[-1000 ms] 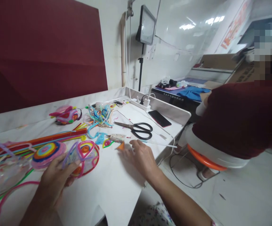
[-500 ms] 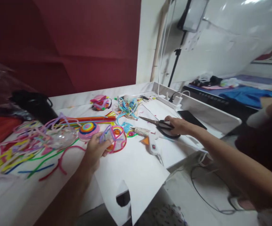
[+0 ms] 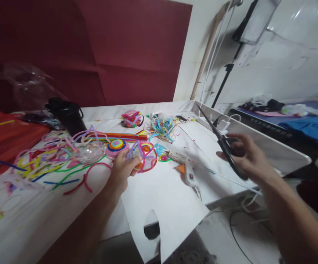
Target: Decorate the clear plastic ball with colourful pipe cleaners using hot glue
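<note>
My left hand (image 3: 124,167) is closed on the edge of a clear round ornament (image 3: 148,156) trimmed with pink, purple and orange pipe cleaners. Raised above the right part of the table, my right hand (image 3: 248,156) grips black-handled scissors (image 3: 221,141), their blades pointing up and away to the left. A white glue gun (image 3: 188,170) with an orange trigger lies between my hands. Just behind my left hand sits a pink ball with a rainbow spiral (image 3: 117,146). White paper with a cut-out hole (image 3: 167,205) hangs over the table's front edge.
Loose pipe cleaners (image 3: 51,165) spread over the left side, near a clear ball (image 3: 91,152) and a black bottle (image 3: 68,115). A blue pipe-cleaner bundle (image 3: 163,128) and a pink ball (image 3: 131,119) stand at the back. A charger (image 3: 223,124) is plugged in by the right rim.
My right hand has lifted the scissors from the table, and their blades have swung upward. The left hand still holds the ornament. The view has turned somewhat left.
</note>
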Tool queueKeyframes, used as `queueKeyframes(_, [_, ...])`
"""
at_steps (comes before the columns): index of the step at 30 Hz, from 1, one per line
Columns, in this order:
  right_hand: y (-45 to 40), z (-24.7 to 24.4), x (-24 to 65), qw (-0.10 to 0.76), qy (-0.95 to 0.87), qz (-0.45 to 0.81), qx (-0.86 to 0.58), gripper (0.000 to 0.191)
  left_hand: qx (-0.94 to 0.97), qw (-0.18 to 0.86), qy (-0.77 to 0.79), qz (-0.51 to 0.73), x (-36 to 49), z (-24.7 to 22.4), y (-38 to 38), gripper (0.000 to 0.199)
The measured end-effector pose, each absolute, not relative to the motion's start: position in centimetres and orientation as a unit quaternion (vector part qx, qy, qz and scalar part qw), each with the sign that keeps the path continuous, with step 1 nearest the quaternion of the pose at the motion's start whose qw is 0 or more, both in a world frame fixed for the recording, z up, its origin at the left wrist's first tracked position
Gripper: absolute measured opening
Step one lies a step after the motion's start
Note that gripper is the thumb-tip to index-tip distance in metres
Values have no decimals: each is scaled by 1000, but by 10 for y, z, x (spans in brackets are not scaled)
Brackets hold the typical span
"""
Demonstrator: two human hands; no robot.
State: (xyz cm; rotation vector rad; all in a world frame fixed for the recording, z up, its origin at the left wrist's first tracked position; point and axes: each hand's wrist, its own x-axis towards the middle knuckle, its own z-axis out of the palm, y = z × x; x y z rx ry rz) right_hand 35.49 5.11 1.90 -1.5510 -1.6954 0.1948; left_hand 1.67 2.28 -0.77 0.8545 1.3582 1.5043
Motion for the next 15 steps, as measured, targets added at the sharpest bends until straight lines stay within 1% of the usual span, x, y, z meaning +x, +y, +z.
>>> queueKeyframes(1, [39, 14, 346, 427, -689, 166, -562, 49, 342, 455, 548, 612, 16, -7, 22, 52])
queueKeyframes(2, [27, 9, 335, 439, -710, 216, -506, 51, 337, 457, 546, 616, 16, -7, 22, 52])
queueKeyframes(4, [5, -4, 314, 444, -734, 242, -453, 42, 329, 463, 541, 621, 16, -5, 20, 50])
queueKeyframes(6, [-11, -17, 295, 415, -748, 232, -462, 39, 320, 465, 538, 626, 16, -2, 18, 49])
queueKeyframes(10, [-25, -32, 274, 356, -791, 162, -471, 42, 314, 460, 538, 633, 15, 3, 15, 48])
queueKeyframes(15, [-30, -39, 270, 321, -821, 108, -459, 46, 312, 465, 522, 643, 12, 4, 13, 45])
